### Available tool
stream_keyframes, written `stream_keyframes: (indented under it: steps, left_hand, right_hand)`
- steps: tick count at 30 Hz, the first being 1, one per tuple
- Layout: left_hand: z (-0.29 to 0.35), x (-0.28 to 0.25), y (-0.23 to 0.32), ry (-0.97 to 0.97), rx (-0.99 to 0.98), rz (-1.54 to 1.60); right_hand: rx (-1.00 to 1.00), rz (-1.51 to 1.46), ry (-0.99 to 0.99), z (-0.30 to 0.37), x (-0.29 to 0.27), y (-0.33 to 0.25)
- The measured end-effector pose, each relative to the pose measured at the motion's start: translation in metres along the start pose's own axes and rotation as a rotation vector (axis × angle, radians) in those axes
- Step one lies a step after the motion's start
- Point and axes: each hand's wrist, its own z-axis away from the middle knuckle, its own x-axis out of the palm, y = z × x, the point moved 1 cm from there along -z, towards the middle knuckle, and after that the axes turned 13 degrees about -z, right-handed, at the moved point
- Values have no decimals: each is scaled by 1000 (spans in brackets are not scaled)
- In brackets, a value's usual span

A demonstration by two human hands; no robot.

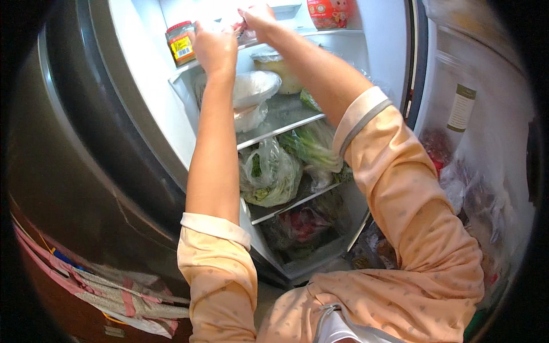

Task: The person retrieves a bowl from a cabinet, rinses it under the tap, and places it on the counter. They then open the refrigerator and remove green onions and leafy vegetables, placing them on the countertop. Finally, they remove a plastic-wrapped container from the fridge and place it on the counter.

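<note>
Both my arms reach up into an open fridge, to its top shelf [274, 46]. My left hand [216, 50] is closed, just right of a glass jar [182, 43] with a red lid and a yellow label. Beyond it and to the right, my right hand [258, 22] is closed too, its fingers bent together. A small reddish-pink thing [236, 26] shows between the two hands; bright glare washes out its shape, and I cannot make out its kind. A red package [330, 14] stands on the same shelf, right of my right hand.
Below are a bagged white bowl-like item [255, 88] and a lidded container [286, 74]. Lower sit a clear bag of greens [270, 174] and long leafy vegetables [309, 146]. The open door [480, 114] stands at right, with plastic bags [477, 191]. Cloths [126, 297] hang at lower left.
</note>
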Motion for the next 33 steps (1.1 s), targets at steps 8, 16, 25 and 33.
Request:
stream_keyframes:
  steps: [8, 16, 25, 33]
  left_hand:
    - [60, -33, 13, 162, 439, -21]
    - [134, 3, 11, -336, 381, 111]
    - [159, 21, -28, -709, 454, -277]
    - [167, 11, -61, -649, -299, -89]
  right_hand:
    - [-515, 412, 125, 39, -90, -29]
    - [-152, 1004, 63, 101, -160, 20]
    - [244, 1450, -164, 111, -208, 62]
    - [286, 111, -63, 112, -128, 77]
